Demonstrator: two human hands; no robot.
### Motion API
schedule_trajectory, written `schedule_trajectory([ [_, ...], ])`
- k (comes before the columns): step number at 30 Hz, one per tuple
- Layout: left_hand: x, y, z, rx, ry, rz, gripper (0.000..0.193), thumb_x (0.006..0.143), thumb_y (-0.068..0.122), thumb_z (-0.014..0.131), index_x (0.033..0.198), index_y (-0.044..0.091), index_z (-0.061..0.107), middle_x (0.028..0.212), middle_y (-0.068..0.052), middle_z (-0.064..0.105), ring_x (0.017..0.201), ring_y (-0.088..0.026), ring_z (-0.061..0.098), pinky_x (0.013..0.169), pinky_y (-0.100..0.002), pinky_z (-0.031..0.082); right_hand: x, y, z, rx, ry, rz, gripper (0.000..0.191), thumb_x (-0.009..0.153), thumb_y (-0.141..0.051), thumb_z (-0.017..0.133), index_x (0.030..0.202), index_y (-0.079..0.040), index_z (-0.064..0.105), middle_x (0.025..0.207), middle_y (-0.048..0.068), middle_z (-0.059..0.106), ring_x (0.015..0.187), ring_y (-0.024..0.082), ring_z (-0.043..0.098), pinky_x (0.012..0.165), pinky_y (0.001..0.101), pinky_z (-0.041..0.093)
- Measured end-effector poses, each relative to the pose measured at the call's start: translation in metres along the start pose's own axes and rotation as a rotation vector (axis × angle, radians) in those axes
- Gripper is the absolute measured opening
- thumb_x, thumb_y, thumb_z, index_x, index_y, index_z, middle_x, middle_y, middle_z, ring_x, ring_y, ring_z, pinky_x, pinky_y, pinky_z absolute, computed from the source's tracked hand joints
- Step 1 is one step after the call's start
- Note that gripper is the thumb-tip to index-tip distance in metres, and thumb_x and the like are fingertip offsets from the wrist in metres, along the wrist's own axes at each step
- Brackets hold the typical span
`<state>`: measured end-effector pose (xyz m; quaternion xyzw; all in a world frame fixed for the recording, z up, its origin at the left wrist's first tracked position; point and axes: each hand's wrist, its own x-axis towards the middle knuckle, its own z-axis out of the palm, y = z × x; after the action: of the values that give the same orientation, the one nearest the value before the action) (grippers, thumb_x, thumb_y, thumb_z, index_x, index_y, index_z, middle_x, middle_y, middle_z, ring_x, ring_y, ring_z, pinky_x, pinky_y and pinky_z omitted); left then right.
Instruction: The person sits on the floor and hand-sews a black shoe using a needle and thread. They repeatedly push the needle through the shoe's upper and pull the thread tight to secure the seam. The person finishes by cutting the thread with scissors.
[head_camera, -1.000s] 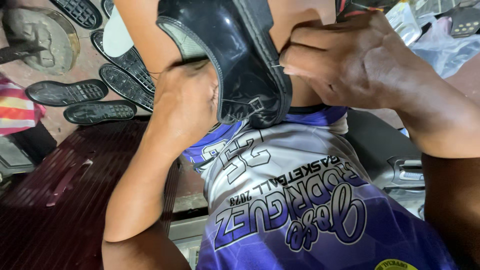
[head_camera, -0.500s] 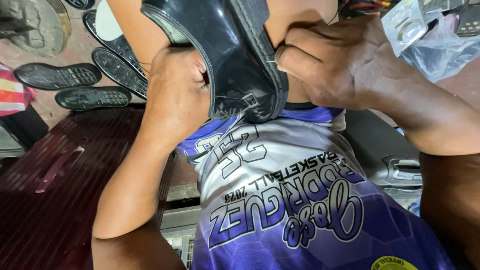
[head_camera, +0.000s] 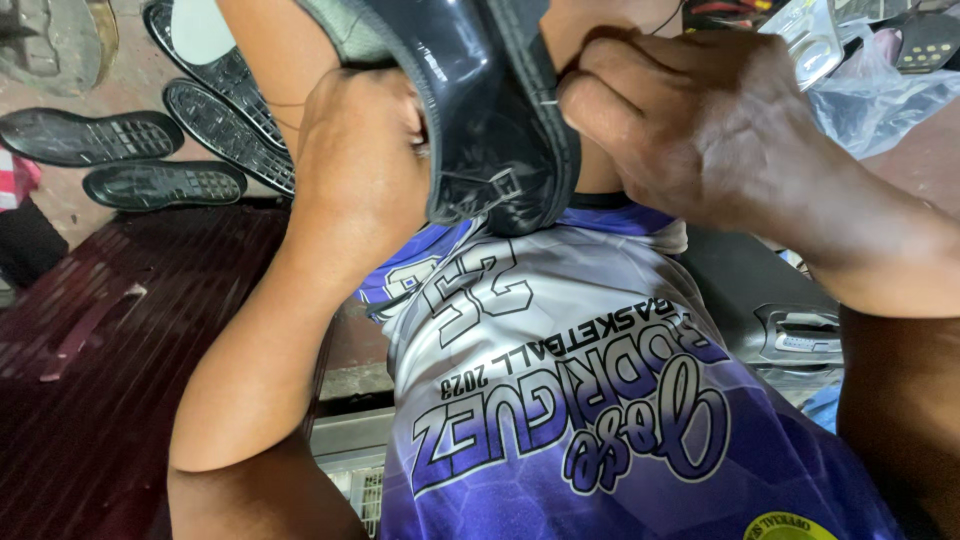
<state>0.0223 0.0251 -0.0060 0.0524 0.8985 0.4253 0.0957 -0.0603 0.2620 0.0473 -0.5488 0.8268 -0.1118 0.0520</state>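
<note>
— While you are bending over it like that, what are your hands doing?

— I am holding a black shoe (head_camera: 480, 110) up close against my chest, just above the neck of my purple and white shirt (head_camera: 600, 400). My left hand (head_camera: 355, 165) is wrapping around the shoe's left side, fingers curled in behind it, so I am gripping it firmly there. My right hand (head_camera: 700, 120) is pressing against the shoe's right edge with the fingers bunched together, and the fingertips (head_camera: 580, 95) are pinching something thin and pale at the rim (it is too small for me to tell whether it is a needle or a thread).

— Which way is the shoe pointing?

— It is tilting down toward me, its glossy black upper facing the camera, with a grey edge running along the rim. A small buckle (head_camera: 500, 185) is showing near its lower end.

— And what is lying around you?

— Off to my left, several black soles (head_camera: 160, 180) are lying tread-up on the ground, well apart from my hands. Below my left arm a dark red mat (head_camera: 90, 400) is covering the floor. Up at the top right, a crumpled clear plastic bag (head_camera: 870, 80) is sitting near my right wrist.
</note>
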Motion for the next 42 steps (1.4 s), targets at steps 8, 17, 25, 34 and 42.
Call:
schedule_trajectory([
  [8,-0.006,-0.004,-0.009,-0.099,0.01,0.027,0.01,0.095,0.008,0.07,0.086,0.004,0.072,0.079,-0.022,0.066,0.073,-0.044,0.063,0.073,-0.05,0.05,0.016,-0.022,-0.01,-0.172,-0.138,0.061,0.011,0.084,-0.011,0.067,0.093,-0.008,0.061,0.086,0.005,0.058,0.074,0.017,0.065,0.064,0.032,0.052],
  [17,-0.004,-0.01,-0.013,-0.089,0.011,-0.041,0.015,0.089,0.002,0.067,0.076,0.0,0.061,0.073,-0.022,0.061,0.071,-0.043,0.061,0.068,-0.049,0.049,-0.003,0.006,0.001,-0.365,-0.109,0.0,0.043,0.104,-0.051,0.072,0.08,-0.016,0.063,0.07,-0.004,0.056,0.057,0.013,0.055,0.05,0.0285,0.037],
  [25,0.005,0.011,-0.028,-0.309,0.118,0.009,0.011,0.089,0.0,0.067,0.099,0.005,0.068,0.084,-0.013,0.063,0.064,-0.028,0.06,0.061,-0.036,0.046,-0.043,0.032,0.007,-0.607,0.041,-0.031,0.059,0.104,-0.063,0.064,0.103,-0.006,0.078,0.086,0.003,0.067,0.066,0.016,0.059,0.059,0.0278,0.041],
  [34,-0.038,0.05,-0.024,-0.06,0.418,0.09,0.014,0.106,0.005,0.076,0.115,0.01,0.068,0.093,-0.003,0.058,0.076,-0.016,0.058,0.064,-0.03,0.049,-0.065,0.045,-0.009,-0.126,-0.113,0.203,0.039,0.102,-0.048,0.07,0.079,-0.017,0.067,0.071,-0.004,0.057,0.061,0.014,0.054,0.057,0.0312,0.036],
  [42,0.003,0.099,0.007,0.269,0.254,0.195,0.023,0.101,0.017,0.077,0.119,0.008,0.066,0.11,-0.003,0.056,0.092,-0.019,0.063,0.063,-0.034,0.052,-0.062,0.04,-0.004,-0.13,-0.022,0.166,0.049,0.107,-0.051,0.067,0.074,-0.015,0.061,0.066,0.0,0.05,0.059,0.02,0.052,0.061,0.036,0.036],
])
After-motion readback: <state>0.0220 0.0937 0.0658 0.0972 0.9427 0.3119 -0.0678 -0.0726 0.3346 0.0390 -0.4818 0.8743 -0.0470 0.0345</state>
